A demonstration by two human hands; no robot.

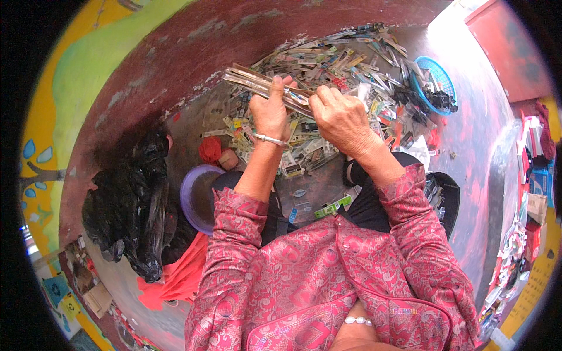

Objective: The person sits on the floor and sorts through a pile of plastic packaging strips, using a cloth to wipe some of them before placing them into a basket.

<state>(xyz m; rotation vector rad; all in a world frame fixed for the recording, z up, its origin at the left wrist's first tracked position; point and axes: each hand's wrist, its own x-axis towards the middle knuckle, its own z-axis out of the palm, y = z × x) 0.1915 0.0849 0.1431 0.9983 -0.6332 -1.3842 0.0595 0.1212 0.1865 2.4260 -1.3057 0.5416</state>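
Pink patterned sleeves [328,275] are reaching forward, two forearms angling up from below. Left hand [270,111] and right hand [339,117] are both gripping one bundle of flat strips [257,85], raised over one scattered heap [328,64]; one blue basket [436,85] is sitting beside it.

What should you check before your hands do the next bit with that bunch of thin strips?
1. Left hand grips the bundle of thin flat pale strips: ok.
2. Right hand holds the bundle's other end: ok.
3. Strip ends lined up evenly: cannot tell.
4. Heap of mixed small packets and strips lies close in front: ok.
5. Round blue plastic basket upright, near the heap: ok.
6. Purple round bowl contents: cannot tell.
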